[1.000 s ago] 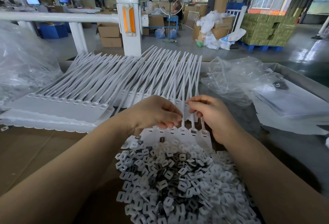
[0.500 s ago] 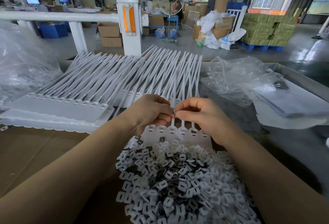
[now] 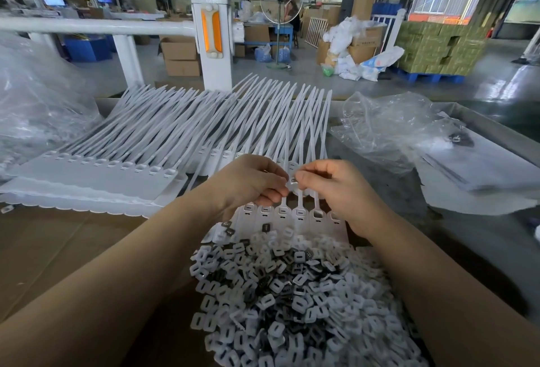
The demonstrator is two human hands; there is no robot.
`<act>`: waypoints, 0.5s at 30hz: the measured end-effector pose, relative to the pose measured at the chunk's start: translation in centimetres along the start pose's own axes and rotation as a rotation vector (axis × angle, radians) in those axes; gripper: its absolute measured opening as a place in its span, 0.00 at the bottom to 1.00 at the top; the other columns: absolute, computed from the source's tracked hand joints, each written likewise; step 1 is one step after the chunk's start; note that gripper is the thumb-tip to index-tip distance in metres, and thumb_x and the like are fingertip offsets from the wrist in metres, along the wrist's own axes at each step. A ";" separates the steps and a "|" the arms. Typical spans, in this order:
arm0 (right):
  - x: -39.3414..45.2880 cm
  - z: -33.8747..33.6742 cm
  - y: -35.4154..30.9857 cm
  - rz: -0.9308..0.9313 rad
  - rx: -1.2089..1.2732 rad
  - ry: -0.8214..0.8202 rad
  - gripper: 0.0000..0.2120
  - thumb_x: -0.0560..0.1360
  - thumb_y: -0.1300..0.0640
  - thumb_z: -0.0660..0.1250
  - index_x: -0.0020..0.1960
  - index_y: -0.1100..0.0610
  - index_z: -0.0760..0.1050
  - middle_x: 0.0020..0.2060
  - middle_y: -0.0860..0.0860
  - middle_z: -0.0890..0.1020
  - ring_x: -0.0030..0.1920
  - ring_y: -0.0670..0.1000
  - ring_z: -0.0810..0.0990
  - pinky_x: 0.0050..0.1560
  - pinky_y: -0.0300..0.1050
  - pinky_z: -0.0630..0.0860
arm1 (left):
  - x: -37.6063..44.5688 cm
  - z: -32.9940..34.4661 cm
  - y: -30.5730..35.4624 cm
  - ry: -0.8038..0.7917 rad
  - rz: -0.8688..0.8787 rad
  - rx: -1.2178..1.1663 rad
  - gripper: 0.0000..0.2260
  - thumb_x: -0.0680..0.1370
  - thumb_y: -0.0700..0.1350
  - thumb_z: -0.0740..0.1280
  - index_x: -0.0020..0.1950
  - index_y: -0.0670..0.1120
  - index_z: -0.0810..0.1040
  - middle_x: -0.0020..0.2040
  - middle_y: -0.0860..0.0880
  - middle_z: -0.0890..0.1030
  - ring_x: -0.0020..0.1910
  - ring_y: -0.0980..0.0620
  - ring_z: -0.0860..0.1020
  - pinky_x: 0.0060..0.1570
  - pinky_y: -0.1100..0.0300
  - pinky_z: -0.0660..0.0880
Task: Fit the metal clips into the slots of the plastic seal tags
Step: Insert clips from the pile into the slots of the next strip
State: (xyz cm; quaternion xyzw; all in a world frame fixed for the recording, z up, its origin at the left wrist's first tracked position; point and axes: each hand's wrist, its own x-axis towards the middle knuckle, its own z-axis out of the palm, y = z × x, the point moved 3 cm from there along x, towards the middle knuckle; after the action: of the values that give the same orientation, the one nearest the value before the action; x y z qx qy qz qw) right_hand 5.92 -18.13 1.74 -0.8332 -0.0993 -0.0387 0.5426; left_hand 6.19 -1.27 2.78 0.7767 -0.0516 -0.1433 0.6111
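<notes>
A strip of white plastic seal tags [image 3: 295, 217] lies in front of me, its slots facing me and its long tails running away. Above it my left hand [image 3: 251, 182] and my right hand [image 3: 330, 188] meet fingertip to fingertip. Between them they pinch a small white piece with a metal clip [image 3: 292, 182]. Which hand bears most of it I cannot tell. A heap of loose white pieces and dark metal clips [image 3: 292, 302] lies close to me, below both forearms.
More strips of white seal tags [image 3: 96, 174] are stacked at the left, tails fanning toward a white post [image 3: 209, 33]. Clear plastic bags lie at the far left [image 3: 32, 109] and right [image 3: 394, 130]. Brown cardboard [image 3: 58, 250] covers the bench.
Both hands have risen off the tag strip and come together, fingertips now meeting on a small clip piece. The strip's slots, covered a second ago, are now in sight.
</notes>
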 end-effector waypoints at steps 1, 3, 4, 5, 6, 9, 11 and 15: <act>0.0 0.0 0.0 0.006 -0.001 0.002 0.03 0.77 0.53 0.70 0.46 0.47 0.81 0.40 0.48 0.85 0.42 0.44 0.82 0.38 0.30 0.74 | 0.0 0.1 0.0 -0.010 0.005 0.026 0.03 0.77 0.35 0.67 0.49 0.40 0.80 0.35 0.47 0.84 0.31 0.55 0.79 0.32 0.67 0.76; 0.0 0.1 -0.2 0.008 0.002 0.008 0.04 0.78 0.52 0.69 0.44 0.47 0.81 0.40 0.50 0.85 0.40 0.43 0.81 0.36 0.29 0.73 | 0.1 0.3 0.0 -0.025 0.017 0.055 0.03 0.78 0.37 0.68 0.49 0.40 0.80 0.35 0.48 0.84 0.32 0.56 0.79 0.33 0.67 0.76; -0.1 0.1 -0.2 0.011 0.007 0.010 0.05 0.78 0.52 0.69 0.44 0.47 0.81 0.41 0.51 0.85 0.39 0.43 0.80 0.36 0.30 0.73 | 0.1 0.3 0.0 -0.026 0.022 0.065 0.03 0.78 0.38 0.68 0.49 0.40 0.81 0.36 0.48 0.84 0.32 0.57 0.79 0.34 0.67 0.76; -0.1 0.1 -0.2 0.016 0.010 0.012 0.05 0.78 0.53 0.69 0.44 0.48 0.81 0.41 0.52 0.85 0.39 0.44 0.80 0.36 0.31 0.73 | 0.1 0.4 0.0 -0.024 0.026 0.074 0.03 0.78 0.38 0.69 0.49 0.39 0.81 0.36 0.49 0.84 0.32 0.57 0.79 0.34 0.68 0.75; 0.0 0.0 -0.2 0.021 0.013 0.012 0.05 0.78 0.53 0.69 0.44 0.48 0.81 0.41 0.53 0.85 0.40 0.44 0.80 0.36 0.32 0.73 | 0.1 0.4 0.0 -0.022 0.029 0.080 0.04 0.78 0.39 0.69 0.49 0.39 0.81 0.36 0.49 0.84 0.32 0.57 0.79 0.34 0.68 0.75; 0.0 0.0 -0.1 0.033 0.017 -0.004 0.03 0.77 0.54 0.69 0.45 0.50 0.82 0.39 0.49 0.84 0.37 0.41 0.79 0.34 0.29 0.72 | 0.1 0.4 -0.1 -0.012 0.034 0.107 0.03 0.77 0.39 0.69 0.47 0.41 0.82 0.35 0.49 0.84 0.32 0.58 0.79 0.34 0.68 0.75; 0.1 0.1 -0.1 0.029 0.005 -0.017 0.03 0.77 0.55 0.70 0.45 0.52 0.82 0.37 0.47 0.83 0.34 0.37 0.77 0.33 0.27 0.71 | 0.1 0.5 0.0 0.006 0.041 0.150 0.02 0.77 0.39 0.69 0.46 0.41 0.82 0.34 0.51 0.84 0.32 0.58 0.79 0.34 0.68 0.75; 0.1 0.2 0.0 0.019 -0.042 -0.033 0.04 0.77 0.57 0.69 0.44 0.52 0.81 0.35 0.47 0.81 0.27 0.36 0.73 0.28 0.28 0.68 | 0.1 0.7 0.0 0.046 0.072 0.239 0.03 0.76 0.39 0.69 0.45 0.41 0.82 0.32 0.53 0.83 0.30 0.60 0.77 0.33 0.69 0.75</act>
State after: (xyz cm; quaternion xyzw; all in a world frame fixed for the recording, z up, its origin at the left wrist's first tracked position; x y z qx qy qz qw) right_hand 6.02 -17.93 1.66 -0.8458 -0.0994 -0.0219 0.5237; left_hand 6.03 -1.97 2.59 0.8448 -0.0823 -0.0962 0.5199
